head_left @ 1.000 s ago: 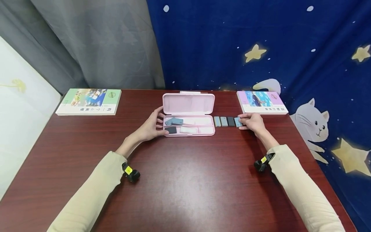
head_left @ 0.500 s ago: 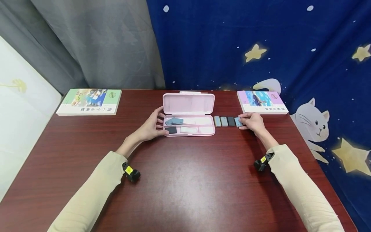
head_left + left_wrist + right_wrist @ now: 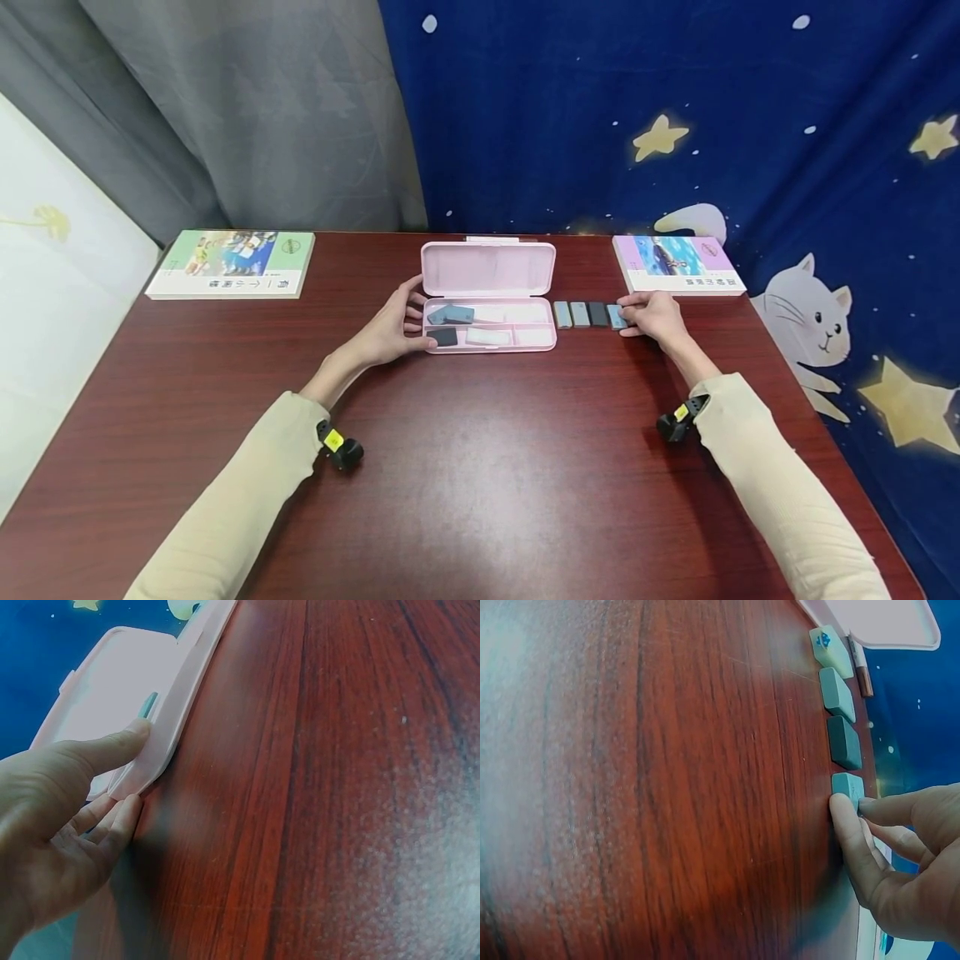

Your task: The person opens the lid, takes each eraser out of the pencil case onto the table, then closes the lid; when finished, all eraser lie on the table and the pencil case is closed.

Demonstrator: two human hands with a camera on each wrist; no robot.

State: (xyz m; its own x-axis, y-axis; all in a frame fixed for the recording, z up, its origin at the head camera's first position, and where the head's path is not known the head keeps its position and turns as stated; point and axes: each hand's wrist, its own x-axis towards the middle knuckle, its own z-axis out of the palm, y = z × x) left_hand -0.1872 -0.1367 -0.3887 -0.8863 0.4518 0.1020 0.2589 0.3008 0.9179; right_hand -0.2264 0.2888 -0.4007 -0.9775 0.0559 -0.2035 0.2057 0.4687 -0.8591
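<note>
Dark red wood makes the table (image 3: 480,467), and a grey curtain (image 3: 285,117) and a blue curtain (image 3: 525,108) hang behind it. On the table, at the right end of a row, is the last block (image 3: 614,316). The right hand (image 3: 654,317) pinches it between thumb and fingers and hides its right side. To its left, a dark block (image 3: 597,314) and two pale blocks (image 3: 579,314) lie in line with thin gaps. Just beside them sits the pink box (image 3: 491,350), its lid (image 3: 487,268) open at the back. Inside are blue blocks (image 3: 457,314), a black block (image 3: 444,337) and a white piece (image 3: 487,336). The left hand (image 3: 386,329) holds the box's left end, thumb in front, fingers spread along the side. A purple book (image 3: 678,279) lies just behind the right hand. Farther out, a green book (image 3: 232,267) lies on the far left.
</note>
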